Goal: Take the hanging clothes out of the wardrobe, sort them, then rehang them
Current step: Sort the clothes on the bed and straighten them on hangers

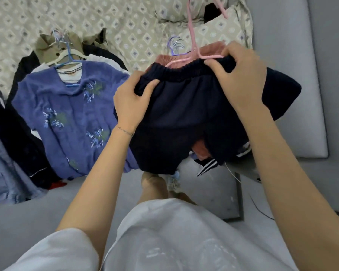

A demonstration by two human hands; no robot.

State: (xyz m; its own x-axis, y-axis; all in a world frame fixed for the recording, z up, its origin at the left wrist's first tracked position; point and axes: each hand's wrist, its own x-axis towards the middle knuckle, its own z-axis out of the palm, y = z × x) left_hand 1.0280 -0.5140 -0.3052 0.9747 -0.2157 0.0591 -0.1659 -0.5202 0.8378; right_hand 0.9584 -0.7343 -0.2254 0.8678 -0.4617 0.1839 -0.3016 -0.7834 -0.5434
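A grey padded bed edge (301, 94) lies nearest, with a diamond-patterned bedspread (86, 20) beyond it. Above them the left hand (131, 102) and right hand (241, 79) each pinch the elastic waistband of the navy shorts (184, 114), fingers curled into the cloth. A pink hanger (192, 36) meets the waistband by the right hand. Beneath the shorts lies a pink garment (209, 50). To the left, a blue leaf-embroidered top (70, 118) on its hanger tops another pile. The clothes look to be out and sorting underway, with rehanging not yet done. The top's collar label is too small to read.
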